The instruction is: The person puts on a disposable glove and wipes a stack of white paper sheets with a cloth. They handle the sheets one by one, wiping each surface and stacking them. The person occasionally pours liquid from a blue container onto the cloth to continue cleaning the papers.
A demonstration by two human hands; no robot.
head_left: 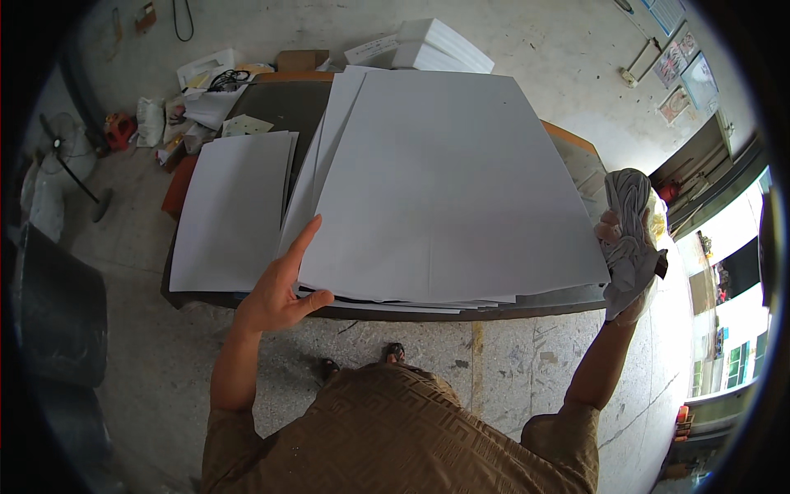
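Note:
A stack of large white sheets lies in front of me, its lower edges slightly fanned at the near side. By its near left corner is my left hand, the thumb and fingers stretched apart with nothing between them. My right hand grips a crumpled grey cloth beyond the stack's near right corner. Part of that hand is hidden by the cloth, and something whitish and translucent shows around it. To the left, a smaller pile of white sheets lies beside the large stack.
Both piles rest on a dark-topped table with wooden edging. White foam blocks, a cardboard box and black cable lie past its far side. A fan and dark bins stand left.

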